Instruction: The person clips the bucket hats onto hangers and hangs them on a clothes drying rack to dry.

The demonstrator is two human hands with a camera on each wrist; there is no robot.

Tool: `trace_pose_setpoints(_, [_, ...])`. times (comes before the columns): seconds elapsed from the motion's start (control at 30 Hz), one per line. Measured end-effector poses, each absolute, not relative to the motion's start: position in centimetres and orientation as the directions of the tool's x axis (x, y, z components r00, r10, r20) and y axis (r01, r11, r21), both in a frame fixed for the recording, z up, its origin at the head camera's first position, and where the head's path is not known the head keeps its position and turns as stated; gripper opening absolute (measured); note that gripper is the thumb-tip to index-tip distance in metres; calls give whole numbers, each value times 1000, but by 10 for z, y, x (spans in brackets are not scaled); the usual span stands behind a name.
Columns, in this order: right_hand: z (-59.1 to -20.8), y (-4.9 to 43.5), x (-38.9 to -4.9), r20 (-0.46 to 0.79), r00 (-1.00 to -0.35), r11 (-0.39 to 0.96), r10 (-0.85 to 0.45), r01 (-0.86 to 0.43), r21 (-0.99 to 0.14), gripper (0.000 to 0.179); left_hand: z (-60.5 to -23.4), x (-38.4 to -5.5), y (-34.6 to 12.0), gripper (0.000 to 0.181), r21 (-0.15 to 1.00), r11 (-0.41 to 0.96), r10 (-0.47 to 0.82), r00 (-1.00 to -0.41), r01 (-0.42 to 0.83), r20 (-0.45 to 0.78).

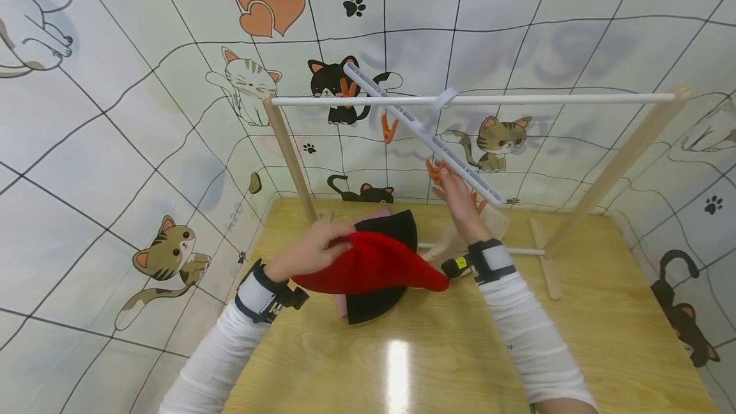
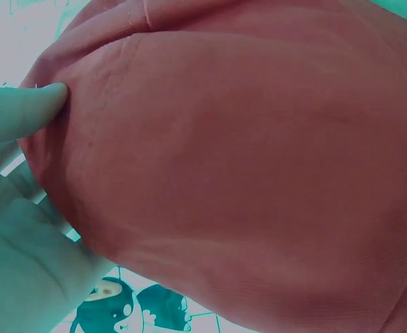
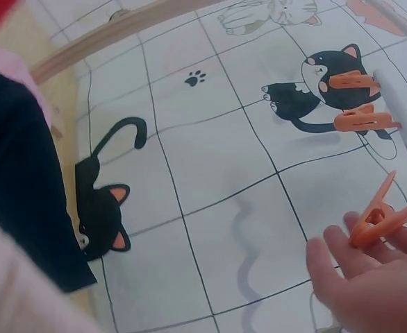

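Observation:
My left hand point(image 1: 313, 251) pinches the edge of a red cap point(image 1: 374, 267), thumb on top. In the left wrist view, the cap's stitched red cloth point(image 2: 245, 166) fills most of the picture. My right hand point(image 1: 460, 203) is raised at the lower end of a white hanger point(image 1: 422, 133). The right wrist view shows its fingers extended behind an orange clip point(image 3: 380, 225), seemingly touching it; the thumb is hidden. Other orange clips point(image 1: 388, 128) hang along the hanger, which is hooked over a white rod point(image 1: 535, 99).
A wooden-ended rack carries the rod, its right post point(image 1: 618, 171) slanting down to the wooden table point(image 1: 460, 350). Black cloth point(image 1: 374, 308) and pink cloth point(image 1: 342, 305) lie beneath the cap. Beige cloth point(image 1: 496, 222) is behind my right wrist. A cat-patterned backdrop point(image 1: 144, 114) surrounds the table.

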State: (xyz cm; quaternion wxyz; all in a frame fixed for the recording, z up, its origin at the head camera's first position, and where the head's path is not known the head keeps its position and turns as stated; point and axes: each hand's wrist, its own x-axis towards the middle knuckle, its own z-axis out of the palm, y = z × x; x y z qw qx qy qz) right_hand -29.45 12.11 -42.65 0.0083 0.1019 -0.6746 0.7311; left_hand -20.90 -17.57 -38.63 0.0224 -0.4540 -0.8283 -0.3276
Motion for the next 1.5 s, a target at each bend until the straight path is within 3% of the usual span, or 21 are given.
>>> trace_pose_setpoints(0.17, [-429, 122, -296, 191, -978, -242, -82, -166, -956, 46, -382, -212, -178, 15, 517, 380, 721, -596, 767, 355])
trace_pose_setpoints(0.4, [-432, 125, -296, 243, -967, -425, -78, -188, -886, 25, -386, -219, -172, 14, 520, 412, 696, -627, 748, 350])
trace_pose_setpoints(0.67, [-429, 129, -294, 211, -970, -591, -120, -101, -800, 26, -401, -226, -162, 11, 468, 500, 656, -672, 729, 345])
trace_pose_setpoints(0.8, [-428, 129, -292, 192, -974, -586, -124, -84, -806, 24, -407, -230, -156, 9, 441, 555, 625, -704, 705, 338])
trace_pose_setpoints(1.07, [-427, 128, -288, 150, -983, -524, -107, -73, -849, 25, -414, -239, -139, 19, 494, 580, 552, -758, 648, 346])
trace_pose_setpoints(1.27, [-427, 126, -287, 119, -986, -496, -114, -48, -867, 30, -418, -250, -125, 23, 502, 648, 499, -818, 572, 287])
trace_pose_setpoints(1.4, [-427, 126, -288, 104, -986, -487, -134, -26, -873, 39, -418, -255, -116, 26, 493, 650, 508, -814, 578, 283])
trace_pose_setpoints(1.5, [-427, 126, -289, 118, -979, -502, -166, -19, -864, 35, -419, -257, -110, 25, 486, 642, 520, -802, 593, 292])
